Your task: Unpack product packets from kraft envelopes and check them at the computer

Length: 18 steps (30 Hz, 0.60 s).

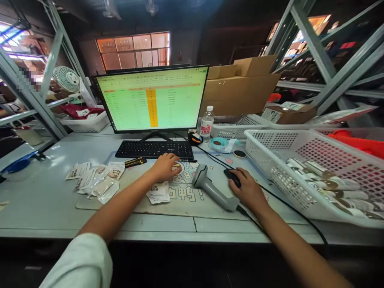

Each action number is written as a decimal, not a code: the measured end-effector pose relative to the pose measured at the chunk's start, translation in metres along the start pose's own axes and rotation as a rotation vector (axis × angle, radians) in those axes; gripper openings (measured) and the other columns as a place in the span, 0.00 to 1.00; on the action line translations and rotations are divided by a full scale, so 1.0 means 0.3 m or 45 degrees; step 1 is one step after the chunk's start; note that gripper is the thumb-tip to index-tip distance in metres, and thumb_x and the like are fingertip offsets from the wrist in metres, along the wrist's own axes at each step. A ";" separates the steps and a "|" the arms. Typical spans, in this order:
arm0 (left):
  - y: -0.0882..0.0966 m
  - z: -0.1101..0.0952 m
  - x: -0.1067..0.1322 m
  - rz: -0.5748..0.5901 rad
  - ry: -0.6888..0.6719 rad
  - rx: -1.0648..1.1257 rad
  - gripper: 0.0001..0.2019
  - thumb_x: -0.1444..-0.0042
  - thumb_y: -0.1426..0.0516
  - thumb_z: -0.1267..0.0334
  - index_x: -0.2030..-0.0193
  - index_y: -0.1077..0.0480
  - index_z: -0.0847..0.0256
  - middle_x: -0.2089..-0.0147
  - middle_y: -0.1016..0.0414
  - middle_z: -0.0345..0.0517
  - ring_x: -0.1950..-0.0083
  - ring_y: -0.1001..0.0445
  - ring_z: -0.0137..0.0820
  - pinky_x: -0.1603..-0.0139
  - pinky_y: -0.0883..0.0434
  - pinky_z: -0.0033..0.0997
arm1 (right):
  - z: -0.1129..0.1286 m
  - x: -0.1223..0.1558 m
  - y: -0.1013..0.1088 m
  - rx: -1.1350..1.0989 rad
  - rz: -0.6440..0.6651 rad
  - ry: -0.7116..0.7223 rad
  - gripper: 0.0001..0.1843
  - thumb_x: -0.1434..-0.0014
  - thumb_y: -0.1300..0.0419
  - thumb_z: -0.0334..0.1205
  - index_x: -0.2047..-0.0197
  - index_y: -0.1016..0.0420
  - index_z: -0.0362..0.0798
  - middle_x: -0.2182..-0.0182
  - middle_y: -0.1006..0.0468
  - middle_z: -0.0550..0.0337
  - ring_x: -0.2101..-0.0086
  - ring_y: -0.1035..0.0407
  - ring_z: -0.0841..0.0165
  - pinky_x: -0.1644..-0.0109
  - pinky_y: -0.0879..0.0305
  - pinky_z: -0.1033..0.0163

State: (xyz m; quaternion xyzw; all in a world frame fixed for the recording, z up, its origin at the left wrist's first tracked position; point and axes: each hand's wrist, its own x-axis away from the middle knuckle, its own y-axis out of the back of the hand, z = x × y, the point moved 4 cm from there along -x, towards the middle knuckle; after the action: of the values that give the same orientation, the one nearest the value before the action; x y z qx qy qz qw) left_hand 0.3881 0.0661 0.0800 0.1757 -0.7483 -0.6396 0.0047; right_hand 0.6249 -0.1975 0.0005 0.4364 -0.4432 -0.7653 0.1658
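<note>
- The right hand [247, 190] lies over the black mouse [233, 178] on the printed mat [183, 210], its fingers curled around it. A light grip with the wrist low should steer it best.
- The grey scanner [213, 192] lies just left of the mouse, so leftward strokes are better short.
- A black cable [294, 214] runs past the right forearm to the front edge of the surface [54, 212]; it could catch the sleeve or wrist.
- A small white packet [159, 196] lies beside the left wrist; lifting that forearm slightly should avoid dragging it.
- The left hand [164, 167] is at the near edge of the keyboard [139, 149], fingers loosely bent and grasping nothing visible; whether a key is pressed, I cannot tell.
- Further left lie a heap of packets [100, 182] and a yellow-black cutter [135, 162].
- At the right, a white basket [271, 168] of wrapped pieces limits the mouse's outer room.
- Behind stand a bottle [207, 125] and the lit monitor [129, 106], its table too small to read.
- Farther back are cardboard boxes [237, 96].
</note>
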 end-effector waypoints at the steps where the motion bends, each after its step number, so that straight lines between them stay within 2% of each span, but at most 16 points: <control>1: -0.027 0.021 -0.056 0.029 0.032 -0.022 0.24 0.32 0.42 0.49 0.34 0.30 0.58 0.33 0.30 0.52 0.33 0.33 0.46 0.32 0.34 0.46 | 0.001 0.001 0.000 -0.001 0.007 -0.002 0.26 0.33 0.47 0.50 0.39 0.24 0.48 0.36 0.28 0.43 0.42 0.27 0.50 0.40 0.25 0.43; 5: -0.112 0.075 -0.203 0.055 0.137 -0.057 0.34 0.35 0.42 0.42 0.28 0.36 0.58 0.27 0.37 0.56 0.27 0.41 0.53 0.29 0.39 0.54 | 0.004 0.003 0.002 -0.004 0.006 0.004 0.25 0.33 0.47 0.49 0.39 0.24 0.49 0.36 0.28 0.45 0.42 0.27 0.52 0.38 0.26 0.45; 8: -0.144 0.091 -0.254 0.036 0.194 -0.073 0.37 0.34 0.44 0.38 0.26 0.37 0.57 0.25 0.40 0.57 0.24 0.46 0.55 0.28 0.42 0.59 | 0.003 0.002 0.001 -0.002 -0.007 0.011 0.25 0.33 0.48 0.49 0.39 0.24 0.48 0.36 0.28 0.45 0.41 0.28 0.52 0.37 0.27 0.45; 11: -0.157 0.087 -0.287 0.013 0.211 -0.084 0.35 0.34 0.45 0.37 0.28 0.35 0.56 0.24 0.42 0.58 0.23 0.50 0.56 0.27 0.46 0.62 | 0.000 0.001 -0.001 0.004 -0.018 0.023 0.25 0.33 0.48 0.49 0.40 0.24 0.48 0.37 0.27 0.44 0.42 0.27 0.53 0.37 0.27 0.46; 15: -0.129 0.061 -0.296 -0.017 0.199 -0.073 0.32 0.33 0.45 0.38 0.32 0.30 0.59 0.23 0.44 0.61 0.22 0.51 0.59 0.26 0.47 0.65 | 0.001 0.001 0.004 0.020 -0.040 0.037 0.24 0.33 0.48 0.49 0.41 0.23 0.49 0.38 0.26 0.46 0.44 0.25 0.54 0.39 0.26 0.47; 18: -0.056 0.047 -0.216 -0.082 0.141 -0.062 0.30 0.33 0.41 0.45 0.30 0.34 0.58 0.22 0.45 0.57 0.21 0.52 0.55 0.25 0.47 0.60 | 0.006 0.002 0.012 0.027 -0.051 0.041 0.23 0.34 0.48 0.48 0.41 0.23 0.51 0.38 0.26 0.47 0.45 0.25 0.54 0.41 0.25 0.47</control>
State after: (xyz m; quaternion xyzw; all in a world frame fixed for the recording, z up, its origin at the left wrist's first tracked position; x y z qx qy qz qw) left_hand 0.4498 0.0951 0.0755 0.2347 -0.7250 -0.6468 0.0297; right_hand 0.6228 -0.1989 0.0036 0.4591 -0.4398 -0.7566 0.1527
